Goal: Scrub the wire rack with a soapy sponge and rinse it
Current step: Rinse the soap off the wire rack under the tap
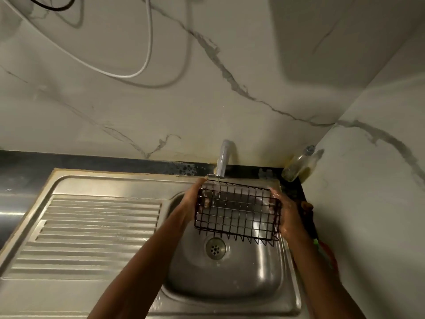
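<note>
Steel sink unit point(110, 180) with ribbed drainboard point(92, 231); glass bottle point(296, 165) on dark counter corner point(271, 172).

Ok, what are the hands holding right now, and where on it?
The wire rack, by its two short ends: left hand and right hand.

You face pale marble-look wall point(119, 116) with grey veins | a second such wall point(368, 203) meets it at your right | white cable point(147, 54) loops across it | dark counter point(92, 161) strip runs below | light dim, soft shadows
</note>
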`<action>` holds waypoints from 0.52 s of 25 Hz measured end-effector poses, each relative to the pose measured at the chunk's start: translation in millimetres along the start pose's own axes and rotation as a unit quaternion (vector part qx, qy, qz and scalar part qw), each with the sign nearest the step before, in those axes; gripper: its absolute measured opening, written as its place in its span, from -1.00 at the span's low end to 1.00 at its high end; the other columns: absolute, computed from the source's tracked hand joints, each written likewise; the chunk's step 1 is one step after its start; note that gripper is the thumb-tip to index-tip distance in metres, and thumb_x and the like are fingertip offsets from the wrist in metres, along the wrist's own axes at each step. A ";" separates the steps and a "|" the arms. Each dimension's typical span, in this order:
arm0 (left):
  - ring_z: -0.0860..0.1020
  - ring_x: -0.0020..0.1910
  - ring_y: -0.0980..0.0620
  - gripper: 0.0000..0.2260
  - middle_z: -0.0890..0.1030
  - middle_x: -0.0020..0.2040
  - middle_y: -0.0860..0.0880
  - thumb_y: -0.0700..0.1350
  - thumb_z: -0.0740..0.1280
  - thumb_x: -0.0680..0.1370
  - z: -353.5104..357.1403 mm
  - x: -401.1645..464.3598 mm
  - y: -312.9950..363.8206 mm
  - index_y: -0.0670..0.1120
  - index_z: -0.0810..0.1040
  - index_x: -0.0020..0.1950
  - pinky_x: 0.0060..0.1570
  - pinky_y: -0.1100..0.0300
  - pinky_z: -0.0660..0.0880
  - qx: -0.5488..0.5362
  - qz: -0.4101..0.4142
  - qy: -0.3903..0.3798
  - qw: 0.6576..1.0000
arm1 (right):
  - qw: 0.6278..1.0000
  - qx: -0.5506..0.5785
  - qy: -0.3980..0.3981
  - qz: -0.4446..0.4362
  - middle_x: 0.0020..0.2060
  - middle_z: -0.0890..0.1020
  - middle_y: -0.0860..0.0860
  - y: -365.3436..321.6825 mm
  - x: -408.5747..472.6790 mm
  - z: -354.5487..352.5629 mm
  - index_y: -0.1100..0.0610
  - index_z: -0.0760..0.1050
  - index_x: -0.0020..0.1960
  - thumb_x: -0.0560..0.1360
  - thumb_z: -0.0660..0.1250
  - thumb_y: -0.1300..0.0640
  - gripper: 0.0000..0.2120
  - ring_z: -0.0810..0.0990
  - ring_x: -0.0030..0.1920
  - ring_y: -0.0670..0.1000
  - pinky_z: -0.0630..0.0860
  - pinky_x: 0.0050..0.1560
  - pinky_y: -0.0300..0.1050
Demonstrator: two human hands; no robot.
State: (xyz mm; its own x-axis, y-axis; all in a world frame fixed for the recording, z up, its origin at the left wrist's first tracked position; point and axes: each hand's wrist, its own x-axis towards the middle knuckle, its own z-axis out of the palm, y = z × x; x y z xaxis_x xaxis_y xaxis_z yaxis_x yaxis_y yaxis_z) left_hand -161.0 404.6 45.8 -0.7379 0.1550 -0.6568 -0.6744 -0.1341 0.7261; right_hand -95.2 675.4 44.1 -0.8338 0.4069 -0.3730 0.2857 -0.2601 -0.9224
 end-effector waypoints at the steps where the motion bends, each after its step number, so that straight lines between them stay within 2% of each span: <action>1: 0.60 -0.35 0.05 -0.56 0.66 -0.25 -0.05 0.24 0.31 0.60 10.8 3.3 5.8 -0.16 0.60 0.04 -0.37 0.20 0.55 -0.010 -0.003 -0.025 1.000 | 1.000 0.000 0.007 -0.016 -0.22 0.66 0.01 0.0 0.3 -9.2 0.08 0.64 0.09 0.13 0.60 -0.27 -0.35 0.59 -0.24 0.06 0.53 -0.32 -0.19; 3: 0.54 -0.41 0.07 -0.59 0.60 -0.28 -0.06 0.12 0.19 0.70 28.2 13.4 15.3 -0.23 0.56 0.14 -0.47 0.24 0.52 -0.033 -0.005 -0.043 0.999 | 0.999 -0.004 0.017 -0.045 -0.31 0.63 -0.01 -1.5 -1.4 -24.3 0.12 0.63 0.11 0.24 0.53 -0.14 -0.48 0.55 -0.31 0.04 0.51 -0.35 -0.21; 5: 0.53 -0.43 0.10 -0.65 0.59 -0.31 -0.03 -0.01 0.13 0.74 43.4 21.0 22.1 -0.26 0.53 0.24 -0.50 0.28 0.49 -0.011 0.002 -0.036 0.999 | 0.998 -0.003 0.011 -0.067 -0.23 0.66 0.05 0.3 0.6 -38.8 0.17 0.61 0.16 0.28 0.49 -0.03 -0.50 0.60 -0.23 0.08 0.55 -0.18 -0.12; 7: 0.50 -0.44 0.12 -0.72 0.57 -0.29 -0.03 -0.05 0.22 0.71 49.5 26.2 24.7 -0.24 0.54 0.24 -0.48 0.28 0.47 0.052 0.020 -0.037 0.998 | 0.996 -0.001 -0.014 -0.089 -0.07 0.64 0.19 4.7 5.0 -52.4 0.26 0.54 0.25 0.28 0.48 -0.01 -0.39 0.59 -0.08 0.18 0.52 0.02 0.03; 8: 0.48 -0.42 0.13 -0.73 0.55 -0.26 -0.03 -0.02 0.30 0.67 48.4 27.2 24.6 -0.21 0.55 0.19 -0.46 0.29 0.46 0.091 0.035 -0.040 0.994 | 0.996 -0.005 -0.023 -0.087 -0.04 0.63 0.21 5.3 6.2 -55.8 0.27 0.52 0.28 0.28 0.48 -0.01 -0.36 0.58 -0.05 0.21 0.51 0.05 0.06; 10: 0.46 -0.41 0.13 -0.74 0.53 -0.27 -0.03 0.05 0.39 0.62 39.3 26.3 24.8 -0.16 0.57 0.03 -0.44 0.31 0.45 0.152 0.070 -0.051 0.985 | 0.997 -0.016 -0.041 -0.070 -0.07 0.65 0.12 4.9 7.9 -54.1 0.18 0.54 0.26 0.30 0.48 0.02 -0.44 0.60 -0.07 0.14 0.59 -0.06 -0.05; 12: 0.48 -0.46 0.14 -0.72 0.56 -0.32 -0.03 0.05 0.35 0.64 22.3 19.2 21.5 -0.14 0.59 -0.10 -0.46 0.34 0.44 0.152 0.095 -0.065 0.982 | 0.997 -0.014 -0.064 -0.044 -0.13 0.65 0.02 5.0 6.0 -37.0 0.08 0.58 0.19 0.32 0.47 0.02 -0.56 0.60 -0.13 0.05 0.58 -0.19 -0.17; 13: 0.48 -0.47 0.15 -0.70 0.57 -0.36 -0.01 0.05 0.34 0.65 10.5 13.8 19.2 -0.15 0.61 -0.12 -0.45 0.35 0.44 0.141 0.104 -0.059 0.983 | 0.996 -0.006 -0.078 -0.035 -0.13 0.65 0.01 5.0 4.8 -24.9 0.06 0.59 0.17 0.34 0.47 0.00 -0.59 0.60 -0.13 0.05 0.56 -0.17 -0.17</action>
State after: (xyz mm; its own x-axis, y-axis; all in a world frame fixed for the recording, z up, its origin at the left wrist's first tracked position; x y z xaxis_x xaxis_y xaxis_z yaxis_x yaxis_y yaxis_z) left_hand -183.9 414.4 52.8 -0.8395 0.2680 -0.4727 -0.4641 0.0986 0.8803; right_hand -86.1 697.8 35.3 -0.9150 0.2815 -0.2890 0.2296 -0.2256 -0.9468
